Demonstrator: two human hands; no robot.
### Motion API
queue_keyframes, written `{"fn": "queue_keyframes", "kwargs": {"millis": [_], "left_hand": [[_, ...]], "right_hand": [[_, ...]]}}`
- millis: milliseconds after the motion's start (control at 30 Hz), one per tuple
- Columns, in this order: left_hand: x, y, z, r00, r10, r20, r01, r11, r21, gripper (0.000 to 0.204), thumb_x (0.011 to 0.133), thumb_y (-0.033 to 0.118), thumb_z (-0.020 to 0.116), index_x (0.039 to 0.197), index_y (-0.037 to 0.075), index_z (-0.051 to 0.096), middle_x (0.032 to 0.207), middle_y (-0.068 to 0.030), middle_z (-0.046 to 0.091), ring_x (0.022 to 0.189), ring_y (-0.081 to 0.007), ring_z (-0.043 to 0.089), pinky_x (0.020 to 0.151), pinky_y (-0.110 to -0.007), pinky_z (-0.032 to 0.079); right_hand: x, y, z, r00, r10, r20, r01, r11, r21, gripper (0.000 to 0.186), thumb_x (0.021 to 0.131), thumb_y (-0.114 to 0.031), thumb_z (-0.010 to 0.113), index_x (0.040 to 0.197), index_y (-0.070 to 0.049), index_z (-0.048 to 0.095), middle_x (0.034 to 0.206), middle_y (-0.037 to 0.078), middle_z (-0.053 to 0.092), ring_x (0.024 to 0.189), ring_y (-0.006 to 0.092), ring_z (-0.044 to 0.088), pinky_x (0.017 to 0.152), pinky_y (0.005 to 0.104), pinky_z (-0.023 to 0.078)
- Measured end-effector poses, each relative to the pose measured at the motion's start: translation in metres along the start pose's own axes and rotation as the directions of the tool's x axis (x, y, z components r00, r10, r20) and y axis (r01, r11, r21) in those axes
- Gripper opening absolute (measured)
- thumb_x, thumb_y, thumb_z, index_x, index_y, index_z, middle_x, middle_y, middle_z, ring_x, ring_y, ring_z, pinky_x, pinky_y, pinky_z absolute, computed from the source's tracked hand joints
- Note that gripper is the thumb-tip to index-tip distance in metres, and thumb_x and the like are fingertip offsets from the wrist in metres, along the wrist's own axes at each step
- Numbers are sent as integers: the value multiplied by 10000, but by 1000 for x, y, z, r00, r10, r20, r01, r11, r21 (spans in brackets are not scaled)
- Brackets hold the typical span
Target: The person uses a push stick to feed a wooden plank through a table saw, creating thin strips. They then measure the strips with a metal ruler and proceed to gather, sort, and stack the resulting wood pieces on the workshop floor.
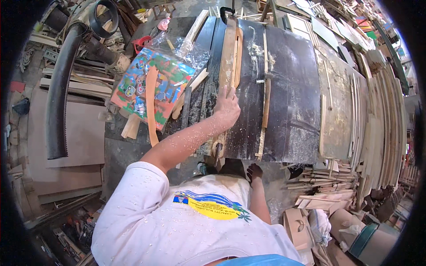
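My left hand point(227, 106) lies on a long wooden board point(227, 57) that runs front to back over a dark worktable point(293, 88). Its fingers are stretched out with a gap between them, and wood dust clings to the forearm. Along the board's right side sits a thinner brown wooden piece point(239, 55). A black clamp point(225, 13) grips the board's far end, and another metal clamp point(218, 150) shows at its near end. My right hand point(254, 172) hangs low by the table's front edge, in shadow; its finger shape is unclear.
A curved wooden piece point(151, 95) lies across a colourful plastic-wrapped sheet point(133, 84) at left. Right of the board, a wooden stick point(267, 104) rests on the sawdust-strewn table. Stacked planks point(384, 128) stand far right. A thick black hose point(62, 97) bends down at left.
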State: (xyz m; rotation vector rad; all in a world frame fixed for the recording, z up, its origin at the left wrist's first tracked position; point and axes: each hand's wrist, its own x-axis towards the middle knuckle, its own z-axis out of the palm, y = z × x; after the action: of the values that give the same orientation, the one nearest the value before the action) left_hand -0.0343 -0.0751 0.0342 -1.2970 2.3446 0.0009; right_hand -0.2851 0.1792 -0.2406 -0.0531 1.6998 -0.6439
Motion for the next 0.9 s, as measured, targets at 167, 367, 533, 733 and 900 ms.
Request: {"fn": "queue_keyframes", "kwargs": {"millis": [167, 367, 533, 733, 900], "left_hand": [[0, 0, 7, 994, -26, -108, 25, 1000, -7, 527, 875, 279, 624, 1309, -20, 629, 1451, -186, 509, 1465, -354, 314, 1192, -635, 136], [28, -24, 6, 988, -75, -134, 70, 996, -47, 523, 850, 271, 640, 1294, -5, 646, 1443, -179, 516, 1460, -355, 317, 1191, -635, 141], [24, -18, -1, 995, -38, -93, 37, 999, -20, 487, 865, 268, 633, 1284, 21, 662, 1426, -171, 534, 1449, -360, 324, 1185, -636, 140], [15, -11, -1, 996, -33, -77, 34, 999, 6, 426, 903, 261, 598, 1256, 37, 684, 1427, -173, 532, 1440, -369, 329, 1179, -636, 133], [18, -11, 7, 987, -57, -153, 56, 998, -13, 427, 909, 264, 582, 1251, 29, 681, 1420, -183, 529, 1456, -367, 308, 1185, -635, 131]], "right_hand": [[-41, -8, -20, 958, -266, -105, 272, 961, 50, 249, 946, -271, 603, 1101, -83, 658, 955, 36, 698, 880, 191, 662, 760, 317, 500], [-126, -82, -17, 491, -807, -327, 697, 590, -408, 185, 964, -119, 566, 999, 22, 680, 896, 57, 678, 798, 133, 609, 712, 313, 498], [-149, -172, 27, 300, -946, -120, 835, 322, -446, 213, 968, -182, 606, 1000, 18, 672, 893, 137, 683, 832, 264, 650, 772, 359, 511], [-123, -253, 88, 275, -953, 132, 758, 130, -639, 285, 936, -292, 659, 1103, -63, 674, 1033, 103, 667, 942, 289, 659, 811, 414, 529], [-125, -259, 106, 426, -896, 123, 574, 163, -802, 408, 871, -383, 713, 1161, -104, 643, 1035, 85, 645, 955, 285, 660, 829, 427, 532]]}}
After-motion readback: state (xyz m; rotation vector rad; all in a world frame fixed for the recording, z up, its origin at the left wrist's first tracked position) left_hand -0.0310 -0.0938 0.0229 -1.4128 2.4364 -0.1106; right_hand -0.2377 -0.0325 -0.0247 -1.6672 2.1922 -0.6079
